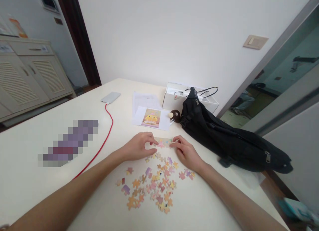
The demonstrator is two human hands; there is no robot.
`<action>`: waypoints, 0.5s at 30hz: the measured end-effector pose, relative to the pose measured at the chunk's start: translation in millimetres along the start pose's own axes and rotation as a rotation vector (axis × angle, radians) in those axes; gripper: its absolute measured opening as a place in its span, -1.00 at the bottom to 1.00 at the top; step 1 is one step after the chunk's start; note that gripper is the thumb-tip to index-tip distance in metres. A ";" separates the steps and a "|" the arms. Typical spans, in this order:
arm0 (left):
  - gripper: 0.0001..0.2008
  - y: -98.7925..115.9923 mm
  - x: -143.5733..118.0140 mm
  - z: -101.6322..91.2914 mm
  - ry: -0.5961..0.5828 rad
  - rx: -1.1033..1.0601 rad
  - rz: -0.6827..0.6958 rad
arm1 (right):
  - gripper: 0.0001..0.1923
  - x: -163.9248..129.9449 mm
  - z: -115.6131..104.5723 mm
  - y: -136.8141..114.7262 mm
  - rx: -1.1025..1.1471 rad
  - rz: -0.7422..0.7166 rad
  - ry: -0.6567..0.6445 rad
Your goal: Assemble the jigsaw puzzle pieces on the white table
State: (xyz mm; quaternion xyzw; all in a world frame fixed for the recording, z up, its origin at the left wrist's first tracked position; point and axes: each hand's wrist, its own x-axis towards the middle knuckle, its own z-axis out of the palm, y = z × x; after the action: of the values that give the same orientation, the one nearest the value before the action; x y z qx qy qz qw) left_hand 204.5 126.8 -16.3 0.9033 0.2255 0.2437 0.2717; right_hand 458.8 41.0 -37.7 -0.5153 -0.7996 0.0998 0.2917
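Note:
A narrow strip of joined jigsaw pieces (163, 143) lies flat on the white table, with a pink shape on its beige top. At its left end my left hand (138, 146) touches it with the fingertips, thumb and forefinger spread apart. My right hand (186, 153) closes thumb and finger on the strip's right end. Loose jigsaw pieces (152, 187) in orange, pink, yellow and purple are scattered below both hands. A small group of pink and purple pieces (186, 174) sits under my right wrist. Beyond the strip lies a printed picture (151, 118) of a yellow figure.
A black bag (224, 134) stretches along the right side, against a white box (171, 94) with cables. A small dark round object (176, 116) sits beside it. Left are a grey power bank (111, 97), its red cable (109, 126) and a pixelated purple item (72, 143).

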 end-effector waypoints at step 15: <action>-0.85 -16.4 -0.9 -6.1 -0.116 -0.010 -0.032 | -0.64 0.6 -0.2 -1.3 0.026 0.045 0.025</action>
State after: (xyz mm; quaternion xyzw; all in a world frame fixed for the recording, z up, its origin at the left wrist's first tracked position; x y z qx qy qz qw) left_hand 195.8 141.0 -22.0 0.9108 0.2226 0.1875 0.2927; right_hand 457.7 40.9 -36.7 -0.5305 -0.7828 0.1105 0.3059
